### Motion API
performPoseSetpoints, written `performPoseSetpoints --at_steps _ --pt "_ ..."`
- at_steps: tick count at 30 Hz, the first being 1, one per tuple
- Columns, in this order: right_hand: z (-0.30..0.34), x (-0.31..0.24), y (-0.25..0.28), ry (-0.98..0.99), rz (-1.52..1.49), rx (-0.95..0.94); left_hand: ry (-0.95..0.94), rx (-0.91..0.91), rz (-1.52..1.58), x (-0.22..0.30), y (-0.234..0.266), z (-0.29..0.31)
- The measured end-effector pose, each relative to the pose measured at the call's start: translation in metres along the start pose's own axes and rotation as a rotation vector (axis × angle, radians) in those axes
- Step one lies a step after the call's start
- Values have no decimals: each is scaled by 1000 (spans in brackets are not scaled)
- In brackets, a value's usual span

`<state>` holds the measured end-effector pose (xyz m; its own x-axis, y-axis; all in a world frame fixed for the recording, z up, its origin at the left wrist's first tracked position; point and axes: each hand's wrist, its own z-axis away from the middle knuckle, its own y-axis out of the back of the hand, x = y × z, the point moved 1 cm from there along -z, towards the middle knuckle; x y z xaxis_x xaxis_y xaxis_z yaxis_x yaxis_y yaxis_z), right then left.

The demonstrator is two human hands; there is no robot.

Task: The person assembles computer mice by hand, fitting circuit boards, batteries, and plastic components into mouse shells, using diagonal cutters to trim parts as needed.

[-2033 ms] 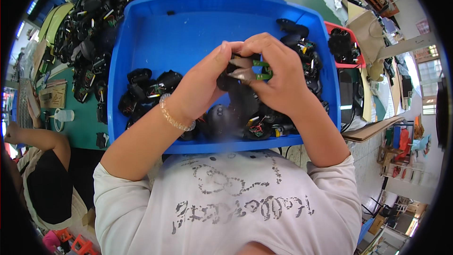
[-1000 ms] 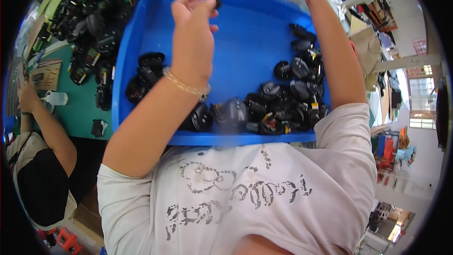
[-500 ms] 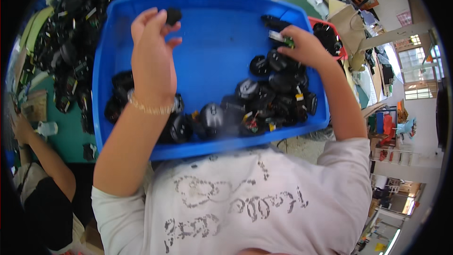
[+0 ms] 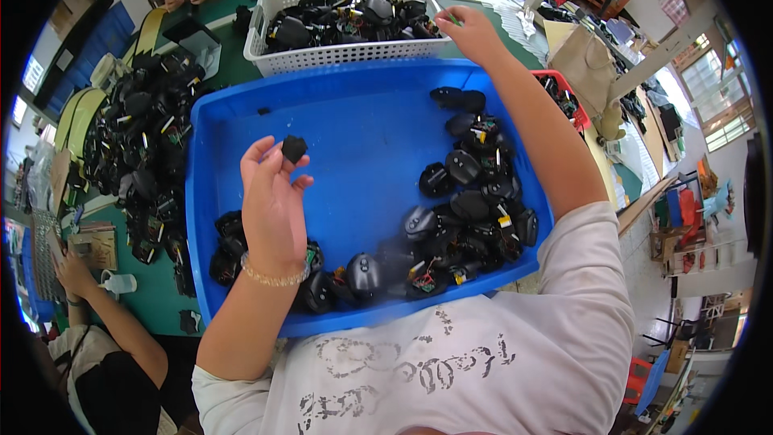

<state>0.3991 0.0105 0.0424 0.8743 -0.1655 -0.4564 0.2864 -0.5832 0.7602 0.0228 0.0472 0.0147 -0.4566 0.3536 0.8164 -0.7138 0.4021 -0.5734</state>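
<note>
Between the fingertips of my left hand [image 4: 274,205] is a small black piece [image 4: 295,149], held above the left part of a blue tray [image 4: 338,97]. My right hand [image 4: 475,35] reaches past the tray's far edge to the right end of a white basket [image 4: 354,55]. Its fingers pinch a small part with some green showing [image 4: 456,22], mostly hidden. Black computer mice [image 4: 463,167], some with bare boards and wires, lie heaped along the tray's right and near sides. More black shells and boards [image 4: 346,20] fill the basket.
A large pile of black mouse parts [image 4: 141,153] covers the green table [image 4: 145,298] at left. A red bin [image 4: 576,117] with parts stands beyond the tray's right edge. Other people's hands [image 4: 74,275] work at left and at the far side.
My right hand has gone from the tray's far right corner to the white basket's right end. My left hand still holds the black piece. The view has tilted upward, showing more of the basket.
</note>
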Motion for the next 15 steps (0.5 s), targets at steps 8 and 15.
performPoseSetpoints --at_steps 8,15 --pt "-71 -39 -74 -198 329 38 61 -7 17 5 0 1" --pt "-85 -19 -55 -200 22 -388 104 -28 45 9 -5 3"
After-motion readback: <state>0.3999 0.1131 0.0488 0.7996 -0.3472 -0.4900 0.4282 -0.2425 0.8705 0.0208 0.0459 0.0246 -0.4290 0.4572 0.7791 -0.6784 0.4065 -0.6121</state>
